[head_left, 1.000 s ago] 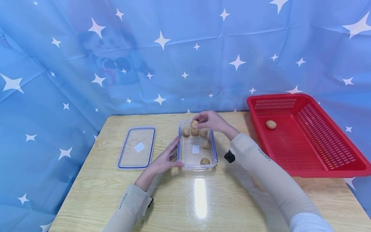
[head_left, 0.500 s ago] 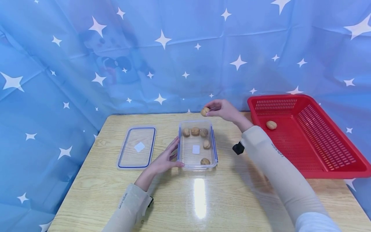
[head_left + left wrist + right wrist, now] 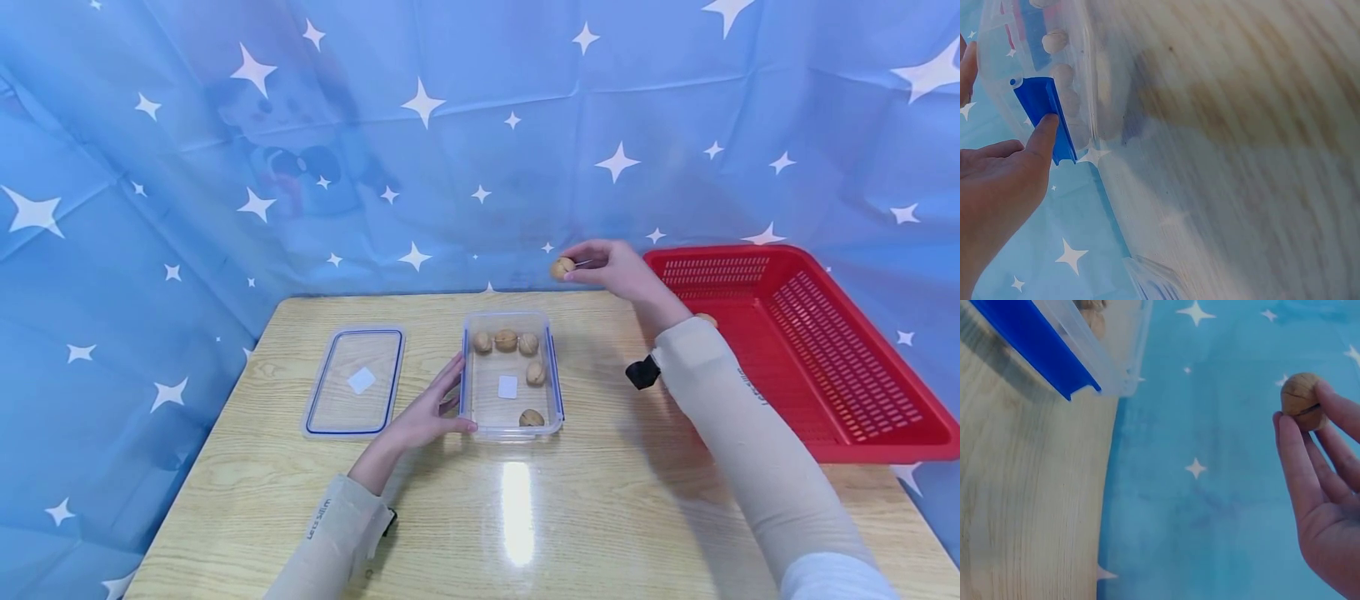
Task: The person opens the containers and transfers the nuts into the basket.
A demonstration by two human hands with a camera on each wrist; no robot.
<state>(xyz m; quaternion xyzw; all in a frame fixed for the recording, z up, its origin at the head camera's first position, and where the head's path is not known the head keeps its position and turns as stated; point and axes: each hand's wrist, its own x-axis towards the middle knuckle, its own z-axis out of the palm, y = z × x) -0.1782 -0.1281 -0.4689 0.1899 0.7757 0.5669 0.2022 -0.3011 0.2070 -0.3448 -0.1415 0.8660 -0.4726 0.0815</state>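
Note:
In the head view, my right hand (image 3: 618, 267) pinches a walnut (image 3: 562, 267) in its fingertips, raised over the table's back edge between container and basket. The right wrist view shows that walnut's dark seam between thumb and fingers. My left hand (image 3: 420, 417) lies along the left side of a clear plastic container (image 3: 491, 408), fingers spread and fairly straight, thumb at its front corner. One finger rests on the container's blue clip (image 3: 1044, 112) in the left wrist view. Several walnuts sit inside: a row at the back (image 3: 506, 340), one at right (image 3: 535, 372), one at front (image 3: 532, 417).
A clear lid with a blue seal (image 3: 352, 417) lies left of the container on the wooden table (image 3: 450, 517). At the right stands a red plastic basket (image 3: 787, 400); one walnut (image 3: 706, 318) in it is mostly hidden by my right forearm. A starry blue curtain (image 3: 450, 233) hangs behind.
My right hand has lifted the pinched walnut up from over the container and carried it right, toward the basket. The left hand, the container and the other walnuts have stayed in place.

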